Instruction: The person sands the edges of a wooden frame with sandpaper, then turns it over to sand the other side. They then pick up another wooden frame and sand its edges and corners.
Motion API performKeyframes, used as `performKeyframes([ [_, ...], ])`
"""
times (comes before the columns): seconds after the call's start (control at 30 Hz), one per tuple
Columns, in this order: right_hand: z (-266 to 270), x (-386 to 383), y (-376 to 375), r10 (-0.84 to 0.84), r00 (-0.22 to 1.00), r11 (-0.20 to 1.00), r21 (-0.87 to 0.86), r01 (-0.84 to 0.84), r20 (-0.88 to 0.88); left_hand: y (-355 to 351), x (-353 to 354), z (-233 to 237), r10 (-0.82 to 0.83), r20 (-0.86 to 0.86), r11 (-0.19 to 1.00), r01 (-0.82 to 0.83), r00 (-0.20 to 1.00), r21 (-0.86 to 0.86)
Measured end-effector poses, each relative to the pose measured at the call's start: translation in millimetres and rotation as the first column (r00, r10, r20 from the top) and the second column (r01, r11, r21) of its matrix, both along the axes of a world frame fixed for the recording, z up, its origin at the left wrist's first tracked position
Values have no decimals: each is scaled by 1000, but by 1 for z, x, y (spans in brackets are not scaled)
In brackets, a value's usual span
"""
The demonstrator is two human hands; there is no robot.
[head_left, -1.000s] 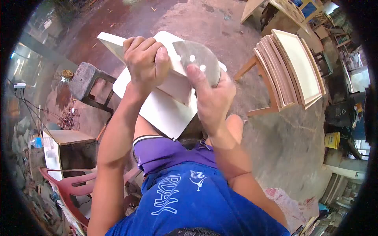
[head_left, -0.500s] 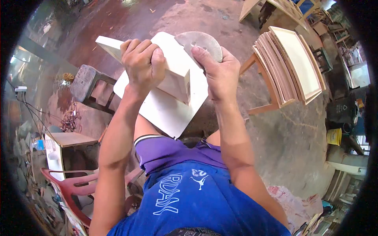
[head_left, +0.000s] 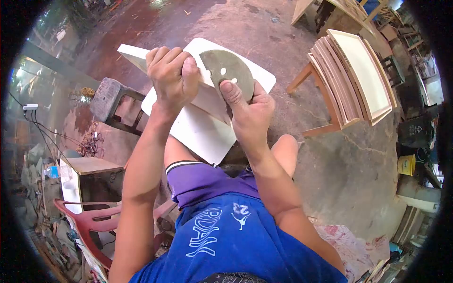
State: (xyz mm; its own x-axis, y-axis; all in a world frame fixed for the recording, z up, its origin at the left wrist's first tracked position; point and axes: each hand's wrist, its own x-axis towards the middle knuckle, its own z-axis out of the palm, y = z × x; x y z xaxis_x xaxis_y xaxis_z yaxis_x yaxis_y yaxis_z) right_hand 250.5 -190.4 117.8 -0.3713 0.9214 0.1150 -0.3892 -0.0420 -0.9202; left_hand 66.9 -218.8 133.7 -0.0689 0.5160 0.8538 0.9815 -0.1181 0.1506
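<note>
My left hand (head_left: 173, 75) is closed in a fist around the top edge of a narrow white board (head_left: 133, 55), which stands on edge. Beneath it, a white panel with rounded corners (head_left: 205, 134) lies tilted across my lap. My right hand (head_left: 251, 113) pinches a grey-brown half-round sheet with holes (head_left: 238, 68), which looks like a folded sanding disc. The thumb presses on its face near the holes, and the fingers are behind it. This sheet covers part of the standing board's near end.
A dark stool (head_left: 107, 99) is at the left, beside a small table (head_left: 92, 165) and a red plastic chair (head_left: 89, 217). On the right, stacked pale panels (head_left: 351, 78) lean on a wooden stand (head_left: 334, 106). Farther right is a yellow bucket (head_left: 406, 164).
My right hand has moved left and down toward me with the sheet, which now turns its face and holes to view. My left hand keeps its grip on the board.
</note>
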Motion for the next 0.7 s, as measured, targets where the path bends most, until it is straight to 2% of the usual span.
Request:
performKeyframes([
  [0.03,-2,-1,2,-26,996,999,38,22,84,1,1,-1,0,22,1000,0,1000,3],
  [0.07,-2,-5,5,-11,993,998,-64,4,-116,1,2,-1,-1,45,1000,1,999,6],
  [0.1,-3,-6,3,-10,993,998,-65,2,-116,1,2,-2,0,45,1000,-1,999,5],
  [0.2,0,-8,-8,-135,991,984,114,135,-3,3,-1,-2,-4,31,1000,4,1000,12],
  [0.23,3,-6,-5,-133,991,985,114,133,-2,2,0,0,4,21,1000,-4,1000,2],
  [0.3,9,0,6,-88,986,991,113,72,141,1,0,0,13,12,1000,-13,1000,-12],
  [0.33,13,-1,10,-22,1000,1000,10,22,12,2,0,-1,3,23,1000,-3,1000,-2],
  [0.37,10,-1,7,-23,1000,1000,9,23,13,3,0,0,-9,33,1000,8,999,11],
  [0.43,7,-5,0,-187,978,951,267,156,95,5,-2,1,-9,25,1000,8,1000,17],
  [0.5,11,-4,1,-165,986,958,245,152,31,3,-2,-1,-2,24,1000,1,1000,12],
  [0.57,19,1,11,-73,990,995,75,64,122,3,-1,-1,-10,40,1000,9,999,19],
  [0.6,16,3,8,-74,990,995,75,65,123,2,1,-2,-12,41,1000,11,999,19],
  [0.67,8,1,1,-150,973,966,236,107,173,2,1,0,19,22,1000,-19,1000,-18],
  [0.7,5,-1,0,-145,974,966,237,101,175,2,1,0,25,25,1000,-25,999,-17],
])
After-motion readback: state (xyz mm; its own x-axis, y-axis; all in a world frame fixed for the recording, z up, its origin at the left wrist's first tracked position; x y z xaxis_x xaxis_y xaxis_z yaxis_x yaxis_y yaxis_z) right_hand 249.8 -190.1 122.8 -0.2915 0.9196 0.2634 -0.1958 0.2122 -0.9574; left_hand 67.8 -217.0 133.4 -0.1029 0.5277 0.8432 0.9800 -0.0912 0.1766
